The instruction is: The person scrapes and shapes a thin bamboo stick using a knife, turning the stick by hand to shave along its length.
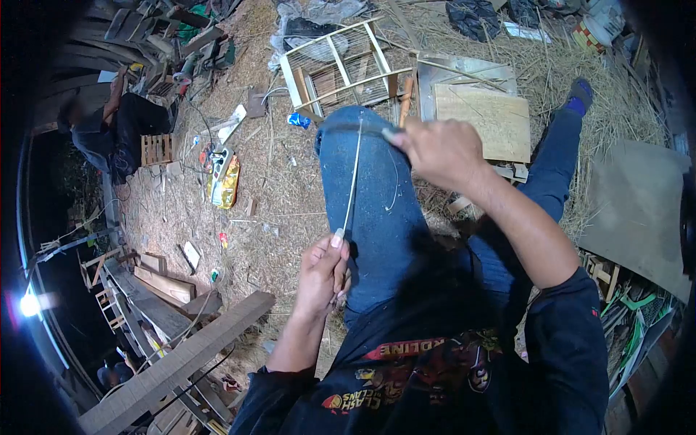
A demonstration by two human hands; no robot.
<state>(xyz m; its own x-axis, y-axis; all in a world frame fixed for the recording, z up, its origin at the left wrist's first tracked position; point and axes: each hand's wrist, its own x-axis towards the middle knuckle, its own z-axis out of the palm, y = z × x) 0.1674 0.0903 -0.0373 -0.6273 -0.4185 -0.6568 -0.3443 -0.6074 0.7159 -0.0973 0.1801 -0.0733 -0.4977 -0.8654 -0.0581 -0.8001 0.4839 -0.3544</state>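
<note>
My left hand (325, 274) is closed, pinching the near end of a thin pale strip (353, 185), which looks like split bamboo or cane. The strip runs forward over my jeans-covered thigh (370, 239) towards the knee. Closed around a handle, my right hand (446, 152) holds what looks like a knife (355, 129); its dark, blurred blade lies across the strip's far end near the knee. A fine curled shaving (396, 181) rests on the jeans beside the strip.
Ahead stands a slatted wooden frame (341, 65), with flat boards (482, 119) to its right. A yellow packet (225, 181) lies on the shaving-strewn ground. A wooden beam (181, 362) crosses lower left. Another person (109, 130) sits at far left.
</note>
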